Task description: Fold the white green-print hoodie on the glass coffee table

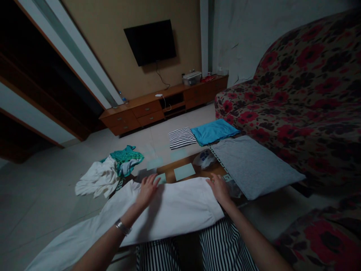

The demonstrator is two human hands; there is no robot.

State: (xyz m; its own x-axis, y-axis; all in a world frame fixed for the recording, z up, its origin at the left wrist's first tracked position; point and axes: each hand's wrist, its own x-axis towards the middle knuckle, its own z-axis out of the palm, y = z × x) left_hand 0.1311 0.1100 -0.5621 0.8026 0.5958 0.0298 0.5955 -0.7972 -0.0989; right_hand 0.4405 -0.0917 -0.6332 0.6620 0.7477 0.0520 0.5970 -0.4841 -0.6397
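Note:
A white garment (180,210) lies lengthwise across the near side of a glass-topped table (169,169), its long end hanging off to the lower left. My left hand (148,190) rests on the garment's far edge, fingers apart. At the far right corner of the cloth is my right hand (218,186), its fingertips touching the edge; whether they pinch it is too small to tell. To the right lies a flat grey garment (254,163). Behind it are a folded blue cloth (214,131) and a folded black-and-white striped cloth (182,138).
A rumpled white cloth (98,178) and a green patterned cloth (128,158) lie at the table's left end. A floral sofa (296,82) stands on the right. Beyond are a low wooden cabinet (149,113) and a wall-mounted television (152,42). Striped trousers show below.

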